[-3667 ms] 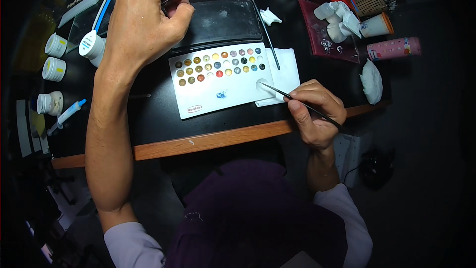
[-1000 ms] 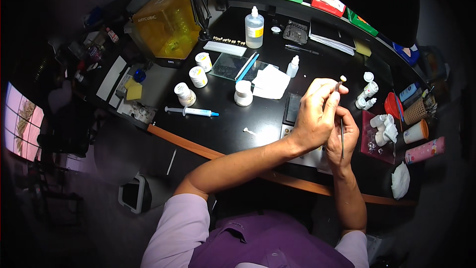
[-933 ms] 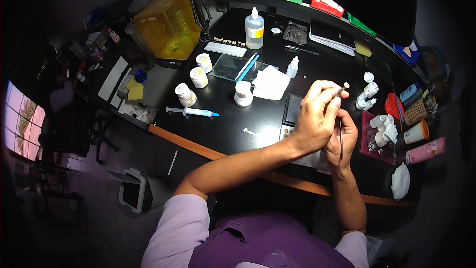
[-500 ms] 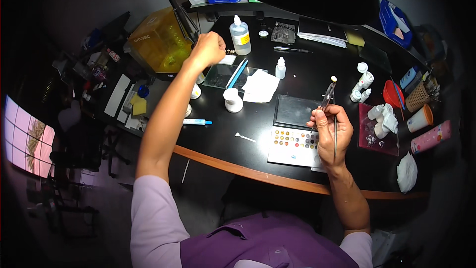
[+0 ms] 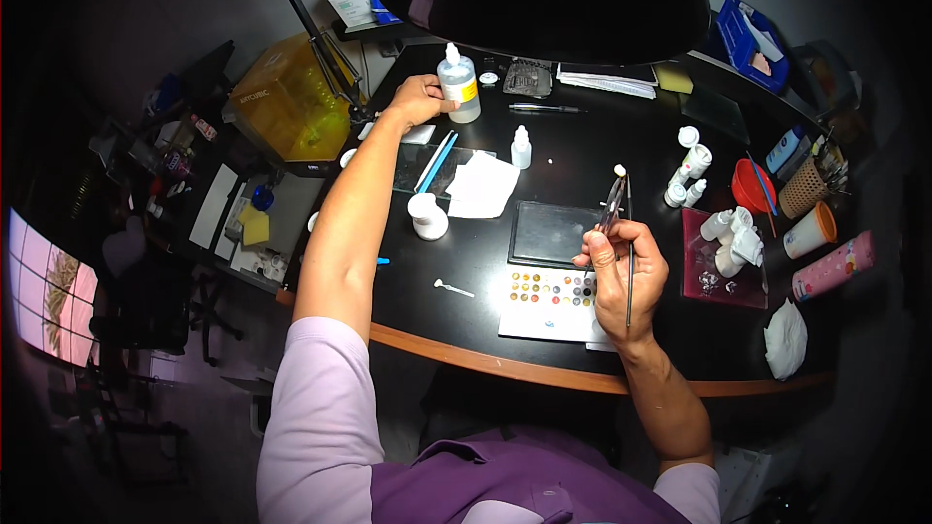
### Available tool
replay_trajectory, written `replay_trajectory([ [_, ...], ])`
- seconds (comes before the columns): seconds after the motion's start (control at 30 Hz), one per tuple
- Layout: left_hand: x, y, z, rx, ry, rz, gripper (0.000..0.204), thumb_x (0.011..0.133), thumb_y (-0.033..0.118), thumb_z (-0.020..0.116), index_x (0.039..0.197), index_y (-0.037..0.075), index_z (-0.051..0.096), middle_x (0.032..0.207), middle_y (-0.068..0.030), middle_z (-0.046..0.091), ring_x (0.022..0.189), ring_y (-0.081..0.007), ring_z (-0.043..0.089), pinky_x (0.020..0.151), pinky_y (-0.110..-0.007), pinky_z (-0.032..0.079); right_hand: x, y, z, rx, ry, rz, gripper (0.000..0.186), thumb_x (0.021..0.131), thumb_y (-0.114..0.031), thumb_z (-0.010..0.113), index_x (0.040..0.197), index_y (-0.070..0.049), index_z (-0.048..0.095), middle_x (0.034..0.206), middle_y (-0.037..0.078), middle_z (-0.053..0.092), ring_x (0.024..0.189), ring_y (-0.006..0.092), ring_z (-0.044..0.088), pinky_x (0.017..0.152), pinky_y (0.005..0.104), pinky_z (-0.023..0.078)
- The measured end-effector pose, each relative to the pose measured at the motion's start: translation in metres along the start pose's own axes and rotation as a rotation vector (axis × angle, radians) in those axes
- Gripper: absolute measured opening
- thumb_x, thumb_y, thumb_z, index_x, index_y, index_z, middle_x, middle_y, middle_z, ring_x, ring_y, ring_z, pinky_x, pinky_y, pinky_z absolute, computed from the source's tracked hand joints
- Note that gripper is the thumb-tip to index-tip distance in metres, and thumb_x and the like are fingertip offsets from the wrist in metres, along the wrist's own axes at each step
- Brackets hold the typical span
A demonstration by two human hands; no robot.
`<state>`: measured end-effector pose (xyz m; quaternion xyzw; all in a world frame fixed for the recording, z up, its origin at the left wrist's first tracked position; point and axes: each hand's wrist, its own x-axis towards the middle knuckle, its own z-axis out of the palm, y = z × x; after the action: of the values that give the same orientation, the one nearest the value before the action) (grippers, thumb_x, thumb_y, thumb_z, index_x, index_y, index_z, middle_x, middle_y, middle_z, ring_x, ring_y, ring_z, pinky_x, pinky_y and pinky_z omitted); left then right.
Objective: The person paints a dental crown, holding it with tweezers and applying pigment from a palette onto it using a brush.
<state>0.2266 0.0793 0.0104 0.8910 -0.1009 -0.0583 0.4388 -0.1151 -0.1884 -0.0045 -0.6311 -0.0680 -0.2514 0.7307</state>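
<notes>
My left hand is stretched to the back left and closed around the side of a clear plastic squeeze bottle with a white cap and yellow-marked label. The thumb lies across the bottle's front; the other fingers are partly hidden. My right hand is raised above the front of the desk and grips metal tweezers, their tips upward. A small white tooth-shaped piece sits at the tips. Against the same palm stands a thin dark brush-like stick. Beneath this hand lies a palette of coloured dots.
A black lamp shade overhangs the back. Near my left arm are a white jar, a folded tissue and a glass plate. A dropper bottle stands mid-desk. Right are white bottles, a red bowl and an orange-rimmed cup.
My left hand has moved right onto the squeeze bottle, which has shifted slightly right. My right hand still holds the tweezers and stick. The whole view has shifted a little.
</notes>
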Motion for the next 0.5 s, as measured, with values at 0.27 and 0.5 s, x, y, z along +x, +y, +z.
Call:
replay_trajectory([
  [0.27, -0.006, -0.026, -0.028, 0.598, -0.061, -0.114, 0.045, 0.082, 0.004, 0.07, 0.126, 0.013, 0.078, 0.136, -0.0187, 0.071, 0.131, -0.0313, 0.065, 0.117, -0.04, 0.048, -0.003, -0.004, 0.0, 0.011, -0.013, 0.013, 0.012, 0.102, -0.002, 0.068, 0.105, 0.006, 0.059, 0.101, 0.012, 0.066, 0.082, 0.0128, 0.068, 0.072, 0.0272, 0.064],
  [0.5, -0.005, -0.037, -0.02, 0.588, 0.024, -0.081, 0.027, 0.095, 0.012, 0.072, 0.121, 0.014, 0.079, 0.126, -0.0156, 0.075, 0.121, -0.0306, 0.069, 0.109, -0.038, 0.052, -0.004, -0.003, 0.002, 0.008, -0.013, -0.013, 0.013, 0.102, -0.002, 0.069, 0.106, 0.005, 0.059, 0.101, 0.012, 0.065, 0.081, 0.0138, 0.07, 0.071, 0.028, 0.065],
])
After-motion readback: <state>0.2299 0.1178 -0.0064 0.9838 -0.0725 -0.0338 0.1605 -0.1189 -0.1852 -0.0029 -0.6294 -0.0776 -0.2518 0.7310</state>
